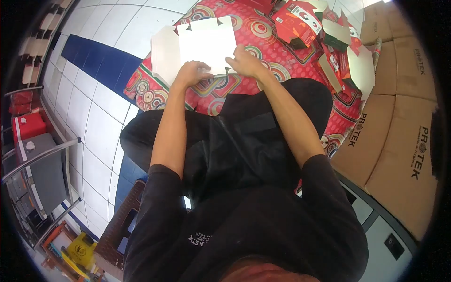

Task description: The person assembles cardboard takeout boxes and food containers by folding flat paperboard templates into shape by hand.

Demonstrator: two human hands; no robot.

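A cardboard box blank (206, 44), white inside with its flaps partly folded up, lies in front of my crossed legs on a red patterned cloth (256, 28). My left hand (191, 74) is closed on the near left edge of the box, fingers curled over it. At the near right corner, my right hand (244, 62) pinches the side of the same box. A pale flap (165, 55) sticks out to the left. The undersides of the fingers and the outer face of the box are hidden.
Several red printed boxes (296, 23) lie piled at the upper right. Large brown cartons (399, 131) stand along the right side. On the left are a metal-framed rack (42, 160) and white floor tiles (84, 103). A brown crate (120, 221) sits near my left elbow.
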